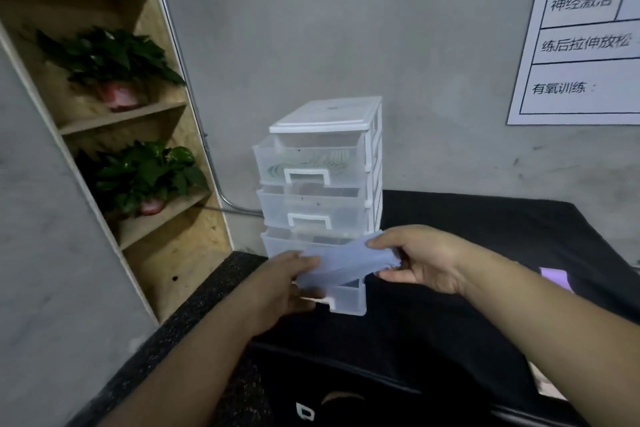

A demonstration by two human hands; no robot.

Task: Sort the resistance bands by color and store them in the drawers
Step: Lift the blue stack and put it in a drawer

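Pale-blue resistance band (pixel 341 265) stretches between both hands at lower centre: left hand (pixel 284 282) pinches one end, right hand (pixel 424 260) grips the other, just above the pulled-out bottom drawer (pixel 348 300) of a white drawer unit (pixel 325 121) on the bench (pixel 502 236).

A band (pixel 346 262) is stretching between the fingers (pixel 384 240). The drawer unit (pixel 322 208) is standing just behind them, its lowest drawer (pixel 349 299) seemingly underneath.

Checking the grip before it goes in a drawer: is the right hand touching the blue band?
Touching. The head view shows the right hand pinching one end of the blue band between thumb and fingers.
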